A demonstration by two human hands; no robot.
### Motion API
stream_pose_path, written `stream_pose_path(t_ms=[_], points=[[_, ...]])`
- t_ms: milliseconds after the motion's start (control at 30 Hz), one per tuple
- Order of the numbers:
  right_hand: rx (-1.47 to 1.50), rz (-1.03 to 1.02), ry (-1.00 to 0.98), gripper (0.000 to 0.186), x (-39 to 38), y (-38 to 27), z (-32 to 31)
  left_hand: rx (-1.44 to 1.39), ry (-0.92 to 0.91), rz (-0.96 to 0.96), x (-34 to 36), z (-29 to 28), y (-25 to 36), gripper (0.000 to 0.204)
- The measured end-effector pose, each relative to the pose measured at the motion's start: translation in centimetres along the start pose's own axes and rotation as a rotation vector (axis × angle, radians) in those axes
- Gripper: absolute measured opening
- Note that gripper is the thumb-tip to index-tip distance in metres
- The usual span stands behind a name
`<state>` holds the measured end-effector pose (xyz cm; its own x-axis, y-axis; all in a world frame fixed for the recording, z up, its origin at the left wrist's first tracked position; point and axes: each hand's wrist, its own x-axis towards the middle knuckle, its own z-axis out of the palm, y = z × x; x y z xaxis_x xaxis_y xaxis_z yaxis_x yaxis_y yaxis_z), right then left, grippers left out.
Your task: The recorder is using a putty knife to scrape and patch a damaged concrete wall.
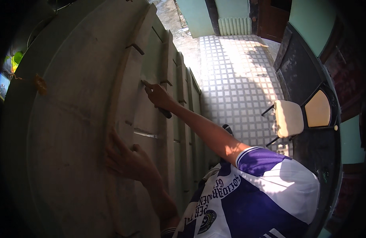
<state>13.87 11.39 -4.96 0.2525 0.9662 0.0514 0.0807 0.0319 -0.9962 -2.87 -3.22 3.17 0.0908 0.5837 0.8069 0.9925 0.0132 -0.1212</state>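
A large grey-green panelled structure (pixel 75 107), with several parallel raised strips, fills the left and middle of the view. My left hand (pixel 129 160) lies against the edge of its broad flat face, fingers stretched out and thumb apart. Farther up, my right hand (pixel 159 97) is closed round a tool with a dark handle (pixel 165 113), whose end sticks out below the palm. The tool's front end is at the recessed panel (pixel 149 65) near my index finger; its exact kind is too dim to make out. A light gap or slot (pixel 145 134) shows between the two hands.
To the right, a chair with a cream seat (pixel 288 118) stands on the tiled floor (pixel 230 79) beside a dark panel (pixel 298 67). A pale green ribbed thing (pixel 234 26) is by the far wall. An orange-brown patch (pixel 41 84) marks the structure's left side.
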Motion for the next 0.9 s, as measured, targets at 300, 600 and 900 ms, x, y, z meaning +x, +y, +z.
stream_pose_path(t_ms=[300,600,900], points=[[-0.019,-0.024,0.017,0.047,0.0,0.6,0.0,-0.013,0.034,0.024,0.0,0.1,0.0,0.084],[0.017,-0.009,0.018,0.046,-0.4,-0.3,0.2,-0.004,0.000,-0.012,0.0,0.1,0.0,0.084],[-0.022,-0.070,0.022,0.046,-0.7,0.6,1.0,0.062,0.006,-0.022,-0.1,0.0,0.0,0.084]])
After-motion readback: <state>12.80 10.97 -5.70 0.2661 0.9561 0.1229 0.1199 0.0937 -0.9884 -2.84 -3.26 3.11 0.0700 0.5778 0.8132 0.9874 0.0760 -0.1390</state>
